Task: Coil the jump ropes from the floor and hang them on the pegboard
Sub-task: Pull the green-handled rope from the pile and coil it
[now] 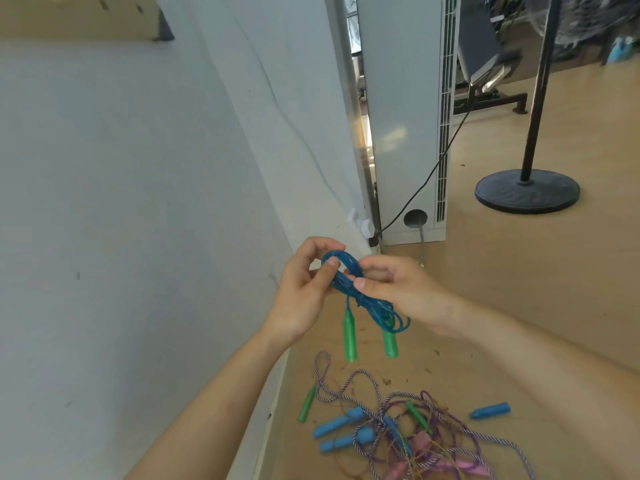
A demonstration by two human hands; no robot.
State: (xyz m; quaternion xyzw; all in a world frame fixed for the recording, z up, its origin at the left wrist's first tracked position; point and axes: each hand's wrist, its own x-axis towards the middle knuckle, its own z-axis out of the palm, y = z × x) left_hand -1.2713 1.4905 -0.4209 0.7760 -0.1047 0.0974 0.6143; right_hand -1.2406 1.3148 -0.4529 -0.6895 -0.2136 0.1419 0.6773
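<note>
Coiled blue jump rope [349, 278] held up, both hands.
Left hand [304, 289] and right hand [398, 289] pinched the coil's top — green handles [350, 337] dangled above tangled ropes [398, 427] on floor [519, 289].

Single head-worn wide-angle view, facing forward and down along both forearms. It is close: the left hand [301, 299] and right hand [405, 292] pinch the blue jump rope [349, 263] just below frame centre. Wall [121, 202] left of the grip, rope pile [398, 434] on the floor [519, 289] below it, fan base [526, 190] beyond it to the right.
</note>
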